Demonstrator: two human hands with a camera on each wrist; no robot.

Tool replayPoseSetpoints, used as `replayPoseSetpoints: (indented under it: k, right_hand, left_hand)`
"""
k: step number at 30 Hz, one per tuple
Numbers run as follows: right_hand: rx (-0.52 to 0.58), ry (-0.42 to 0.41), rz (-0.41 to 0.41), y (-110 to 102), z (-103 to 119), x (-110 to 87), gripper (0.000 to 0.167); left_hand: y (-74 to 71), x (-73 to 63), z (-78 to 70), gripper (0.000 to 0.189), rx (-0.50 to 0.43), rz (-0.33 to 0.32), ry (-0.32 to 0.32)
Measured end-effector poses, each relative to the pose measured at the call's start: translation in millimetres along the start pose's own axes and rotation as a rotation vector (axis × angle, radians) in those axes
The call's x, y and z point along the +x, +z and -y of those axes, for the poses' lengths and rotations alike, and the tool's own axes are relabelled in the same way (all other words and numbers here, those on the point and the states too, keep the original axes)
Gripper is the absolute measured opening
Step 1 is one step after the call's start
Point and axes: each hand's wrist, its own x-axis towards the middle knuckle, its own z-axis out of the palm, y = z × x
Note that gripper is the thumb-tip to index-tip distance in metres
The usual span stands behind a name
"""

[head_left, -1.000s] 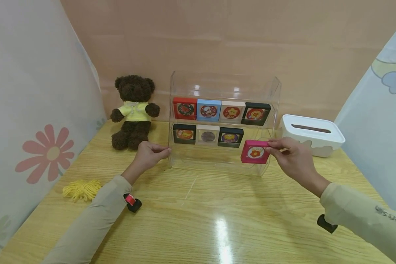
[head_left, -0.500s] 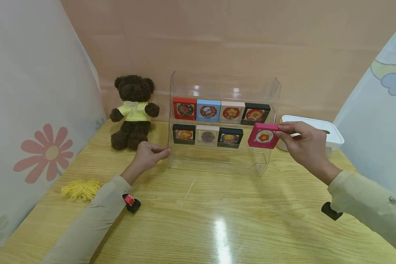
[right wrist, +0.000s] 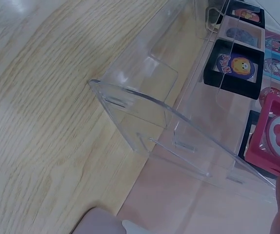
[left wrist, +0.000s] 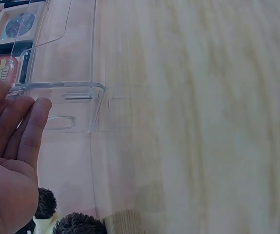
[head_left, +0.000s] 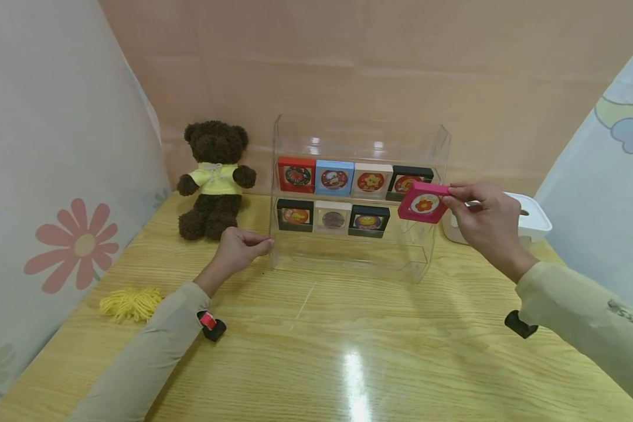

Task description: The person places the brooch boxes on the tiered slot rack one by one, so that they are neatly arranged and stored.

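Note:
In the head view my right hand [head_left: 487, 223] pinches the right edge of a pink square frame [head_left: 424, 203] with a flower badge in it. The frame is held in front of the right end of a clear acrylic display rack [head_left: 348, 256], overlapping the black frame [head_left: 408, 180] on the upper tier. My left hand [head_left: 237, 253] grips the rack's left side panel between thumb and fingers. Four-cornered frames line two tiers: red [head_left: 296, 174], blue [head_left: 334, 177] and beige [head_left: 372, 180] above; black [head_left: 295, 215], beige [head_left: 332, 218] and another black frame [head_left: 368, 221] below.
A brown teddy bear [head_left: 217, 179] in a yellow top sits left of the rack. Behind my right hand stands a white tissue box [head_left: 535, 220]. Yellow yarn [head_left: 130, 303] lies beside my left forearm on the wooden table [head_left: 316, 363].
My right hand has lifted the pink frame from low at the rack's right end to the height between its two filled tiers. The left hand stays on the side panel.

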Motion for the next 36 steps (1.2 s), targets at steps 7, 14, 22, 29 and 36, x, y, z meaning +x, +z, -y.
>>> replayPoseSetpoints:
  k: [7, 14, 22, 29, 36]
  right_hand:
    - [-0.004, -0.016, -0.015, 8, 0, 1.8, 0.011]
    - [-0.017, -0.029, 0.014, 15, -7, -4.7, 0.011]
    - [-0.025, -0.04, 0.063, 19, -12, -16.1, 0.01]
    - [-0.045, -0.053, 0.097, 23, -16, -23.5, 0.009]
    - [-0.091, -0.082, 0.118, 27, -19, -30.4, 0.011]
  left_hand:
    - [2.3, -2.4, -0.1, 0.022, -0.028, 0.0, 0.013]
    - [3.7, -4.5, -8.2, 0.021, -0.017, 0.001, 0.012]
    - [5.3, -2.0, -2.7, 0.021, -0.034, 0.002, 0.003]
    - [6.4, -2.8, -3.3, 0.02, -0.057, 0.008, 0.023]
    - [6.6, -2.5, -2.0, 0.02, -0.051, 0.017, 0.032]
